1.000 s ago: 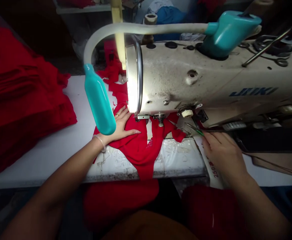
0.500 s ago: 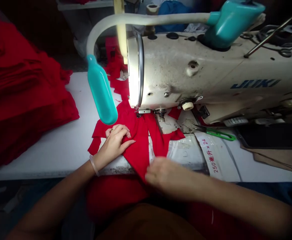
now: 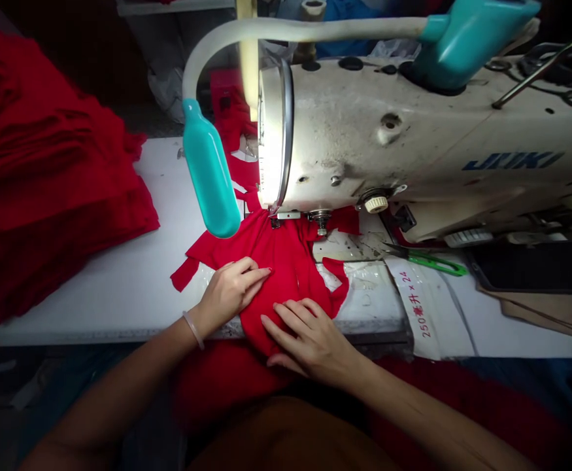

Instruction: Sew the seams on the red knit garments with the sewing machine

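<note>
A piece of red fabric (image 3: 278,261) lies on the white table under the needle foot (image 3: 321,224) of a worn cream sewing machine (image 3: 413,144). My left hand (image 3: 231,291) rests on the cloth's left side with its fingers bent and pressed down; a bangle circles the wrist. My right hand (image 3: 310,337) lies flat on the cloth near the table's front edge, fingers stretched out toward the needle. Neither hand grips anything. The cloth hangs over the edge into my lap.
A teal lamp head (image 3: 211,173) on a white gooseneck hangs just left of the needle. A tall pile of red fabric (image 3: 45,183) fills the left of the table (image 3: 129,288). Green-handled snips (image 3: 430,261) and a printed label strip (image 3: 420,304) lie at right.
My right hand left the green snips at right and came onto the cloth at the front edge. My left hand slid back from beside the needle and bent its fingers.
</note>
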Demonstrator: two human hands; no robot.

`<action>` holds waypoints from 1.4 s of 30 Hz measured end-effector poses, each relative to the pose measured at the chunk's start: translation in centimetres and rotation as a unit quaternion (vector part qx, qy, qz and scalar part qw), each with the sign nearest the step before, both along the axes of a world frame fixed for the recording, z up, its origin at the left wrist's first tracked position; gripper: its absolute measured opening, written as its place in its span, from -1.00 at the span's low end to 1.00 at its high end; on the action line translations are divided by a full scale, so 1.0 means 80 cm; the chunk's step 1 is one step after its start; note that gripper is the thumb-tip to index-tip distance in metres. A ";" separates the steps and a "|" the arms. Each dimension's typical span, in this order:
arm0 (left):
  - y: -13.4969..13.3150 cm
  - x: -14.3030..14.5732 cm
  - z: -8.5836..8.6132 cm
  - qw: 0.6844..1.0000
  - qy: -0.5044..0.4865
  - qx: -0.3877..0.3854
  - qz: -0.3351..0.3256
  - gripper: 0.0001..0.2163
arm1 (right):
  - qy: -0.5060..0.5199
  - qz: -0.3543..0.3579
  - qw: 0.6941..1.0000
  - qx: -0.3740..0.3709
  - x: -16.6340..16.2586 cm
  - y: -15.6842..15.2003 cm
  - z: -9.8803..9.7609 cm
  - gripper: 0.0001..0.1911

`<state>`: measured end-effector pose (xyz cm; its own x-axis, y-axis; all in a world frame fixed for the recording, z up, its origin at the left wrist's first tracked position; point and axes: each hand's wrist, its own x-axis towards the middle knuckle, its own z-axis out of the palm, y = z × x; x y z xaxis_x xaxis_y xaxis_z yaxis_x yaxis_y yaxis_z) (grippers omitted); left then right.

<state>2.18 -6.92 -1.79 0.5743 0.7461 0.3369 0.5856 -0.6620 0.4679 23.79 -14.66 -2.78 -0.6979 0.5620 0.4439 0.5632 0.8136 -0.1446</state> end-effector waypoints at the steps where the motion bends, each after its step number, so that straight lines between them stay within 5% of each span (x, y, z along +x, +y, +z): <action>1: 0.001 0.000 0.002 1.000 -0.001 -0.015 0.002 -0.78 | 0.000 -0.001 1.000 0.000 0.001 -0.002 -0.002 -0.48; 4: 0.000 0.003 0.012 1.000 -0.014 -0.017 0.011 -0.81 | -0.002 -0.001 1.000 0.002 0.005 -0.004 -0.003 -0.48; 9: -0.018 0.012 0.018 0.995 0.034 0.097 -0.008 -0.84 | -0.012 0.007 1.000 0.016 0.010 -0.003 -0.004 -0.52; 23: -0.022 0.022 0.014 0.998 -0.037 -0.042 0.016 -0.88 | -0.014 0.011 0.999 0.029 0.014 -0.007 -0.010 -0.57; 29: -0.022 0.021 0.007 1.000 0.013 0.016 -0.003 -0.86 | -0.017 0.018 0.999 0.023 0.015 -0.008 -0.013 -0.59; 36: -0.023 0.011 0.009 0.996 0.070 0.042 -0.033 -0.78 | 0.075 0.028 0.990 -0.116 0.014 0.020 0.024 -0.70; 39: -0.025 0.009 0.011 0.989 0.133 0.057 -0.042 -0.74 | 0.109 -0.048 0.975 -0.188 0.014 0.078 0.035 -0.67; 42: -0.026 0.010 0.014 0.985 0.159 0.052 -0.047 -0.72 | 0.019 -0.270 0.949 -0.162 0.018 0.133 0.031 -0.61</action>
